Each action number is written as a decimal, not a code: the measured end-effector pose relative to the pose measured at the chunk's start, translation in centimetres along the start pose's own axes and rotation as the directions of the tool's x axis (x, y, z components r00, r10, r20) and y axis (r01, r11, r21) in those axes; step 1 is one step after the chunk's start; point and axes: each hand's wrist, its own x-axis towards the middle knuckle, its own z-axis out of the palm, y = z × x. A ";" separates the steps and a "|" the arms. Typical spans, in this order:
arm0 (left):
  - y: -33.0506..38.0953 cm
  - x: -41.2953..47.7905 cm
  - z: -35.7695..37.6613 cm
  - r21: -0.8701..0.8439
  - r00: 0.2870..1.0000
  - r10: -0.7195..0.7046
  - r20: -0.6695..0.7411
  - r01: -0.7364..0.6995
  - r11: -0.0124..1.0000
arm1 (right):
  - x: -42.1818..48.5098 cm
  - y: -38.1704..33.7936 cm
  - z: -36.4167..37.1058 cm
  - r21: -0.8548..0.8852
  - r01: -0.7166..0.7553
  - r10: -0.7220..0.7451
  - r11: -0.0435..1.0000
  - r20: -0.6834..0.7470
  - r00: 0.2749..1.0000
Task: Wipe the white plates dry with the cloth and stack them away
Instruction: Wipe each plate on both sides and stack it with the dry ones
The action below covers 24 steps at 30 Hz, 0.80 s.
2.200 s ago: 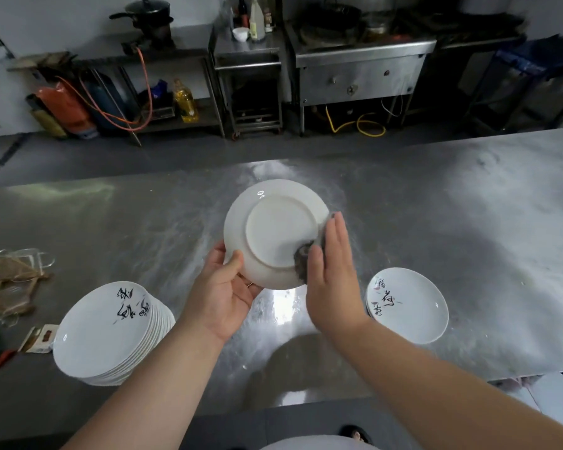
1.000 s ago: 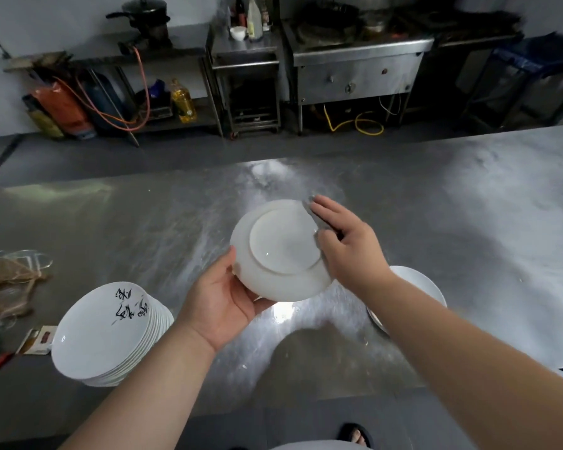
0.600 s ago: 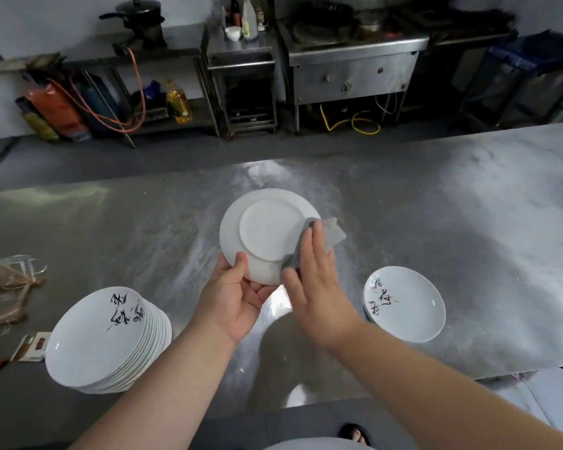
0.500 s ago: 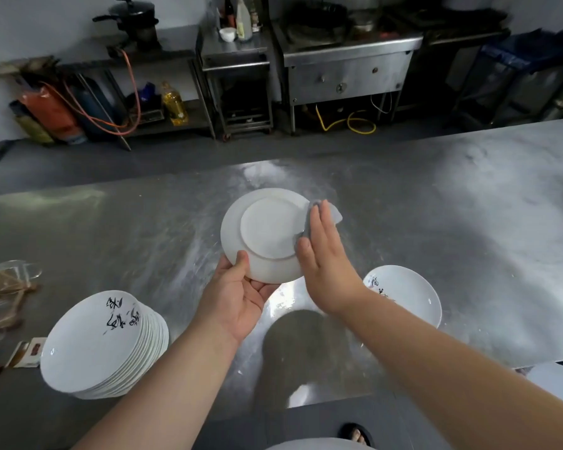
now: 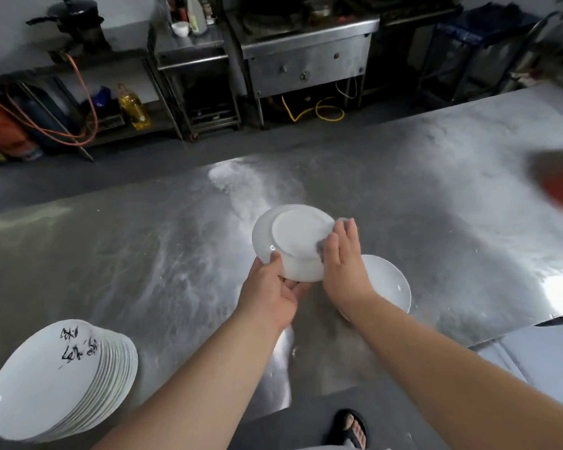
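Now the flat-fingered right hand (image 5: 343, 261) has slid the small grey cloth (image 5: 320, 247) up the right rim of the round white plate (image 5: 293, 237) gripped mid-frame by the left hand (image 5: 268, 292), so stacking seems near.

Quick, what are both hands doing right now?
Left hand: closed, gripping the round white ceramic plate by its rim.
Right hand: open, flat fingers pressing the small grey cloth on that plate.

yellow oil bottle (image 5: 134, 108), black sandal (image 5: 350, 428)
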 end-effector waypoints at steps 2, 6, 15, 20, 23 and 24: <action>-1.1 0.1 0.5 0.020 0.998 -0.049 0.046 0.048 0.999 | 2.9 1.5 -3.8 -0.035 -0.156 0.155 0.987 -0.037 0.987; -2.2 0.6 0.1 0.157 0.980 -0.184 0.079 0.170 0.973 | 4.6 4.6 -11.0 -0.315 -0.273 0.329 0.909 0.140 0.934; -7.0 5.0 2.7 0.741 0.894 -0.446 -0.050 0.332 0.583 | 2.5 12.3 -17.5 -0.091 -0.609 0.596 0.788 0.364 0.716; -8.7 8.2 4.2 0.450 0.880 -0.472 -0.050 0.442 0.776 | 3.7 14.4 -19.1 -0.004 -0.595 0.560 0.804 0.340 0.755; -9.7 9.1 5.1 0.447 0.939 -0.341 -0.043 0.323 0.834 | 3.9 14.5 -19.3 0.002 -0.546 0.512 0.838 0.342 0.788; -10.1 9.1 5.6 0.526 0.965 -0.260 -0.029 0.236 0.817 | 3.9 14.5 -19.1 -0.050 -0.482 0.470 0.875 0.330 0.818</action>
